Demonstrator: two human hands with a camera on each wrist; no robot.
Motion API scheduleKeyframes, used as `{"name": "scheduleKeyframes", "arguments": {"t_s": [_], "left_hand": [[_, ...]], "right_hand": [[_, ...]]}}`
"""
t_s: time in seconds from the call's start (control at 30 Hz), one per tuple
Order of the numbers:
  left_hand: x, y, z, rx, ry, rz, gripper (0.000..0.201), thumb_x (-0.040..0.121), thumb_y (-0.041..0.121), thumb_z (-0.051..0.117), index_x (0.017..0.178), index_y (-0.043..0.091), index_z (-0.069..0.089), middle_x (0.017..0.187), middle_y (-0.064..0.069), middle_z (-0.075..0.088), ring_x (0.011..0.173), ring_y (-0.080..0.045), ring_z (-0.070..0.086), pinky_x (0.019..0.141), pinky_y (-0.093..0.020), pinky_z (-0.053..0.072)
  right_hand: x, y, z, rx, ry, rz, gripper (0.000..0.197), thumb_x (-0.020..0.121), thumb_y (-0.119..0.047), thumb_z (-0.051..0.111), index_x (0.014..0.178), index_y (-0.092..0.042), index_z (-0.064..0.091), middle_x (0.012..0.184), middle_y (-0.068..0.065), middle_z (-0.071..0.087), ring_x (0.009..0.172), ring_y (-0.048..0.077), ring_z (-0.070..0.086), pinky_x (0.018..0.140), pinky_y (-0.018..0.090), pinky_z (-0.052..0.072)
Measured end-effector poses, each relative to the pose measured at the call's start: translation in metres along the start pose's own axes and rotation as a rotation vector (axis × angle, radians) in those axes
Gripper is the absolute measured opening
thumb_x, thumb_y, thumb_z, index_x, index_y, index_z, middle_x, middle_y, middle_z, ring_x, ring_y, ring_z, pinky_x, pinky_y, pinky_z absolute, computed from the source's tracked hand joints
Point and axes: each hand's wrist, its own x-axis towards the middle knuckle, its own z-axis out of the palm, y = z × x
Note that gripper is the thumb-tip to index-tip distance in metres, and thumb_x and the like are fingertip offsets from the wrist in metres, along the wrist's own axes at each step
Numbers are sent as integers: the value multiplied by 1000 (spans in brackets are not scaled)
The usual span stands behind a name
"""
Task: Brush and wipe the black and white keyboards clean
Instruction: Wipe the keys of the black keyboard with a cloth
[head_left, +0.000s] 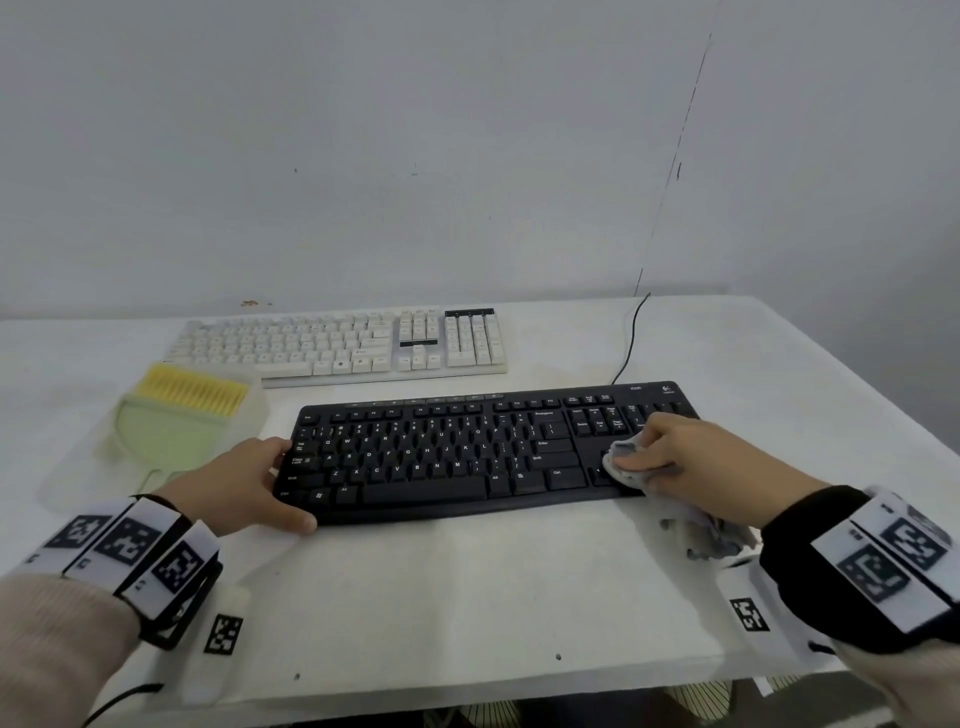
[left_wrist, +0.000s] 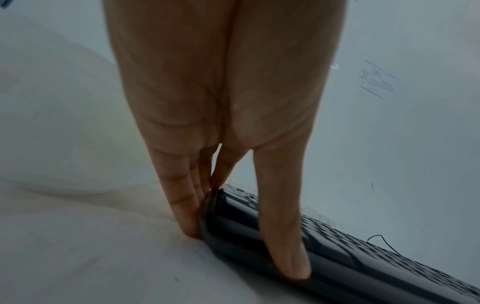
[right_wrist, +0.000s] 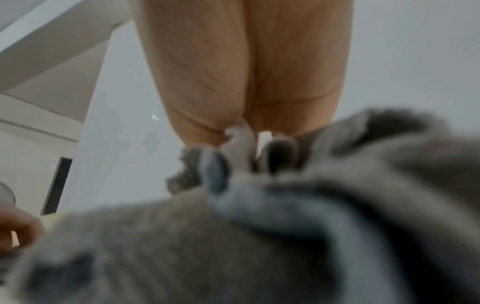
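Observation:
The black keyboard lies across the middle of the white table, with the white keyboard behind it. My left hand steadies the black keyboard's left end. In the left wrist view, the straight fingers of my left hand press against the end of the black keyboard, and the thumb lies along its front edge. My right hand grips a bunched grey cloth and presses it on the keys at the right end. In the right wrist view the cloth hides the fingertips of my right hand.
A yellow-bristled brush lies with a pale green dustpan to the left of the black keyboard. A black cable runs from the black keyboard's back up the wall. Printed marker tags lie near the table's front edge.

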Motion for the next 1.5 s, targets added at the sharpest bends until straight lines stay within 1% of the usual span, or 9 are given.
{"name": "scheduleKeyframes", "arguments": {"t_s": [0.27,0.4,0.53,0.7,0.8,1.0,1.2,1.4,1.5], "left_hand": [[-4,5,1,5,8,-5,60,65,12,85,114,16,51,103,4,59,92,-15,61,79,-25,47],[-3,3,0,18,-3,-18,63,63,14,87,117,13,53,106,1,62,93,-18,63,90,-35,49],[-4,6,0,25,3,-27,61,64,14,86,110,19,47,107,3,59,95,-17,61,90,-34,47],[-3,4,0,16,1,-29,62,62,14,88,113,15,54,106,1,63,93,-17,63,92,-37,48],[-3,3,0,12,9,-27,61,62,13,87,113,17,54,107,0,62,94,-17,62,92,-37,47],[-1,2,0,3,4,-26,60,63,11,87,113,16,54,106,-1,63,93,-17,62,87,-34,49],[-3,5,0,4,3,-19,57,65,11,85,110,20,52,105,1,61,93,-15,61,80,-27,46],[-4,4,-1,13,-2,-21,59,64,14,86,113,18,54,105,2,63,93,-14,61,89,-33,47],[-4,4,0,17,5,-8,59,64,15,87,113,17,54,106,2,62,93,-14,61,86,-31,48]], "right_hand": [[-13,31,-15,-10,-19,158,24,92,-19,57,76,-28,73,93,-2,54,93,17,55,69,11,31],[-18,35,-24,11,0,187,27,89,-12,57,98,-29,76,97,1,56,95,16,56,73,4,31],[-10,22,-16,-10,36,110,18,85,-13,60,98,-13,74,103,6,56,97,18,55,78,17,34],[-6,30,-6,-104,32,135,19,83,-10,60,90,-16,76,90,6,54,87,24,56,70,27,35],[-12,44,-10,-126,49,196,19,81,-10,59,83,-17,76,80,0,50,81,25,57,69,27,39],[-11,63,-18,-158,53,333,22,82,-8,54,86,-13,74,86,4,51,78,22,53,66,27,34],[-11,44,-11,30,48,186,28,82,-8,61,100,-25,74,96,8,54,88,23,57,80,27,39],[-12,60,-15,20,56,294,35,81,-9,62,107,-31,72,96,5,54,87,20,53,72,23,32],[-6,60,-14,-76,33,328,34,84,-7,54,108,-22,73,95,5,50,83,19,50,69,24,29]]}}
